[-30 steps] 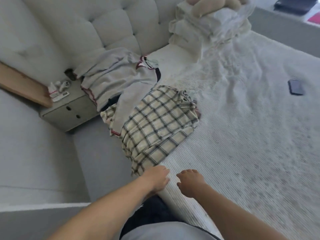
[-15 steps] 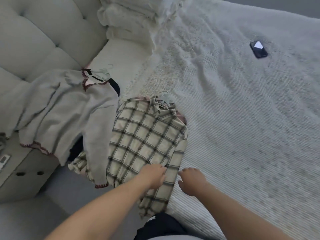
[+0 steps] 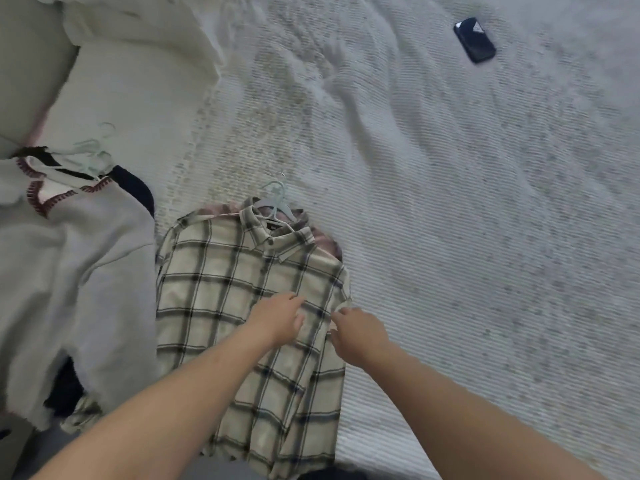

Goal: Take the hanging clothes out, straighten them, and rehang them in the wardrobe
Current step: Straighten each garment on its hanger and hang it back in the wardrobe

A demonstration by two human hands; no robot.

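Both hands are laid on the plaid shirt (image 3: 221,292), which is spread front-up on the white bedspread (image 3: 450,202) near the bed's near edge. The left hand (image 3: 277,320) is rested on the middle of the shirt front with fingers loosely bent; whether any cloth is pinched under them cannot be told. The right hand (image 3: 356,336) is placed at the shirt's right side seam, its fingertips curled at the cloth edge — a true grasp cannot be confirmed from this angle. The shirt is kept on a pale green hanger (image 3: 275,202), whose hook is seen just beyond the collar, and a pinkish garment (image 3: 325,242) is glimpsed beneath the shirt at the shoulders. Just left of the shirt, and touching its sleeve, a grey sweater with dark red stitching (image 3: 69,271) is draped, with something dark (image 3: 133,187) showing under it and another pale hanger (image 3: 91,150) at its neck. Part of the shirt's lower left is covered by that sweater. Beyond the shirt and to its left, white pillows (image 3: 131,95) are seen against a padded headboard (image 3: 24,64). Well apart from the shirt, far to its right and further up the bed, a dark phone (image 3: 475,39) is lying on the bedspread — nothing is found between it and the shirt but wrinkled cover.
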